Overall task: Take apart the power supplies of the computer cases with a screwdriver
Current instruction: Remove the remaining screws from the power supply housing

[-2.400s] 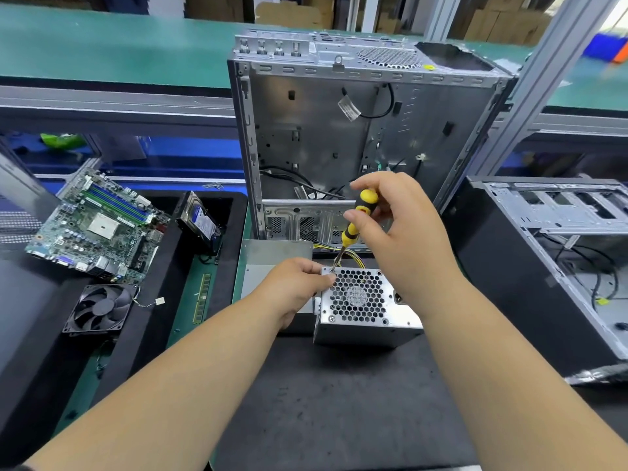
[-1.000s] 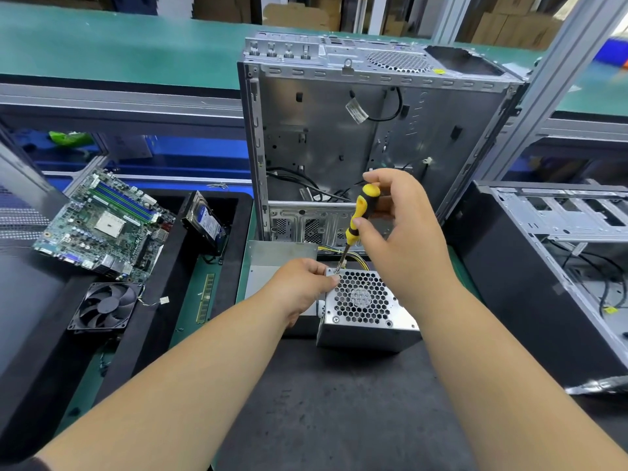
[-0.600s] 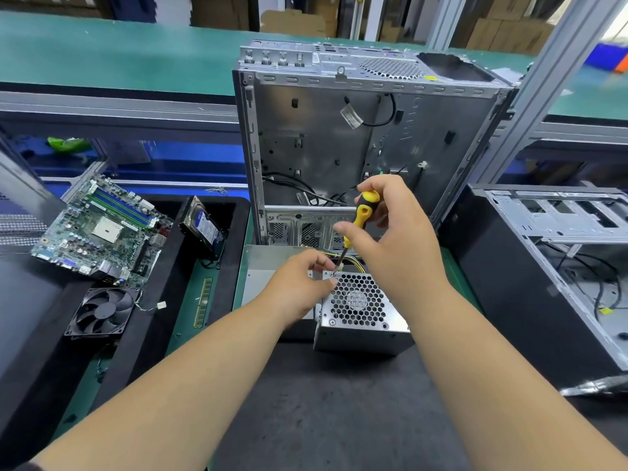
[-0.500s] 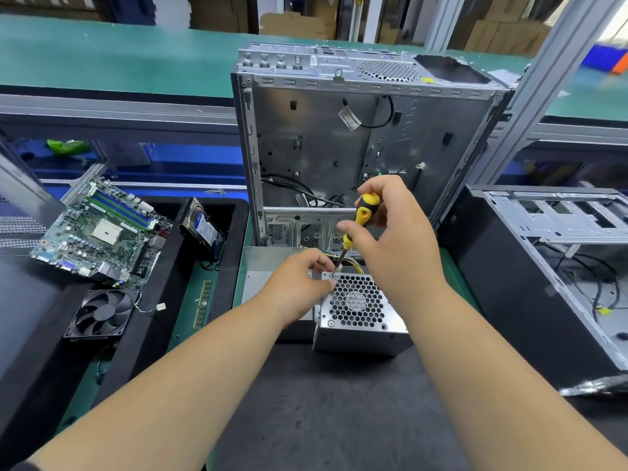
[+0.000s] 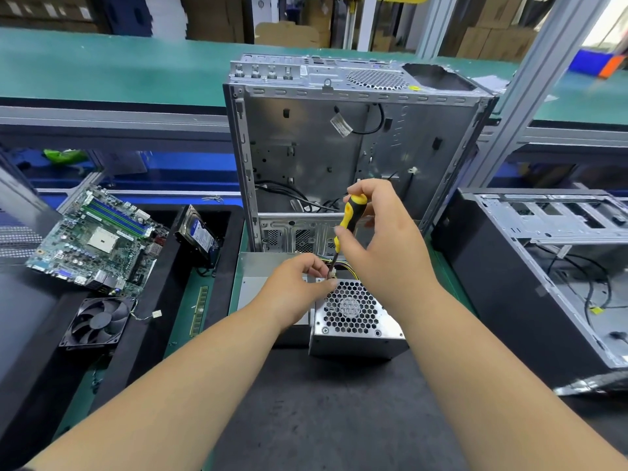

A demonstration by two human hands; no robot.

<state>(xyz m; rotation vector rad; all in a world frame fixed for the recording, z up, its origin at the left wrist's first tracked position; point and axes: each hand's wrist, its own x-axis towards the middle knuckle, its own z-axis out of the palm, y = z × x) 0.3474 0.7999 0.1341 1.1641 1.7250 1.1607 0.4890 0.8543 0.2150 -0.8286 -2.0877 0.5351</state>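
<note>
1. Steel and gutted, the computer case [image 5: 339,147] stands upright behind the work, its open side facing the person, probably left close for the next parts.
2. The power supply [image 5: 353,317] lies out of the case on the dark mat [image 5: 323,419], fan grille upward, so its top screws are reachable.
3. The right hand [image 5: 384,246] grips the yellow screwdriver [image 5: 348,219], tilted, tip at the far-left corner.
4. The left hand [image 5: 295,287] rests there, fingertips pinched close by the tip, seemingly to steady the tip or catch the screw.
</note>
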